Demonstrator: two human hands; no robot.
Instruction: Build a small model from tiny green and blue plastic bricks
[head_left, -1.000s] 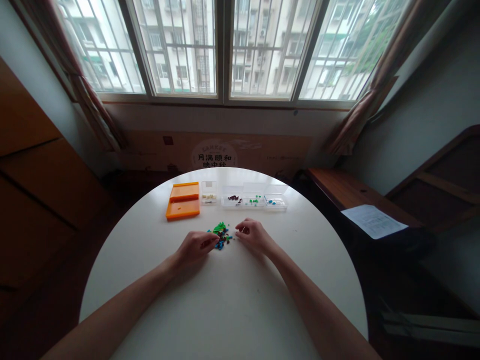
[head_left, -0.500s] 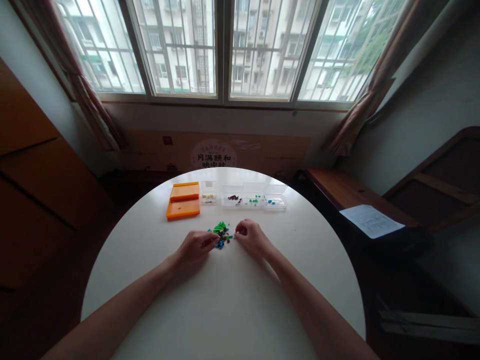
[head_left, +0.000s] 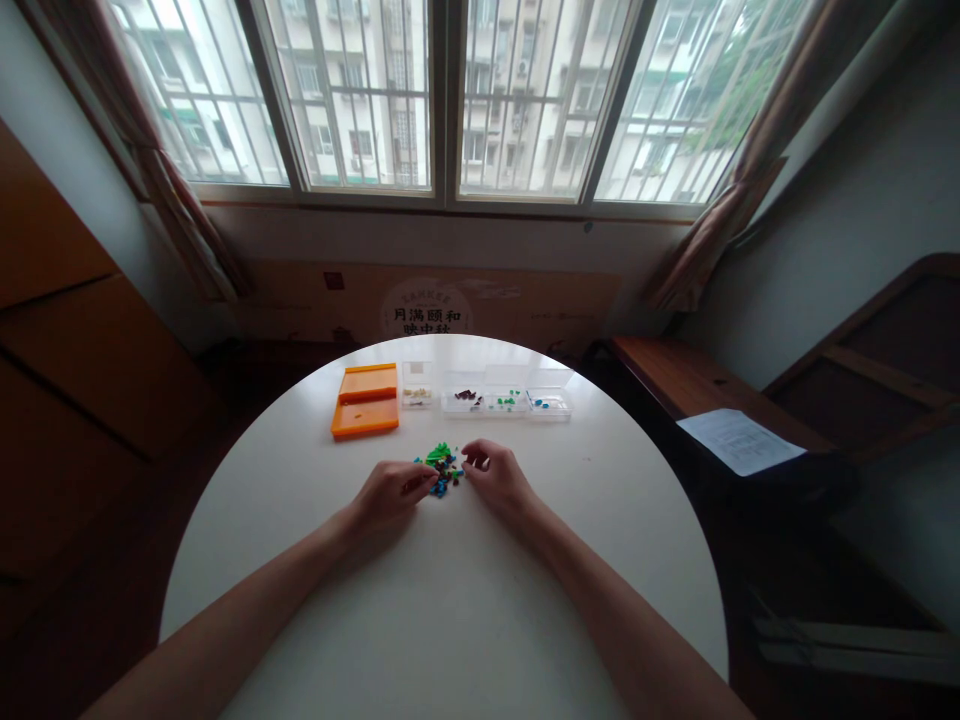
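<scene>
A small heap of tiny green, blue and dark pieces (head_left: 442, 468) lies on the round white table (head_left: 450, 600). My left hand (head_left: 390, 492) rests at the heap's left edge, fingers curled, fingertips pinched at the pieces. My right hand (head_left: 495, 475) sits at the heap's right edge, its fingers bent in a pinch at the pieces; what either pinch holds is too small to see.
Beyond the heap stand an orange open case (head_left: 365, 399), a small clear box (head_left: 417, 385) and a row of clear boxes (head_left: 510, 397) with sorted dark, green and blue bits. A wooden bench with a paper sheet (head_left: 739, 441) is to the right.
My right hand has slid a little left, closer to the heap. My left hand has stayed in place.
</scene>
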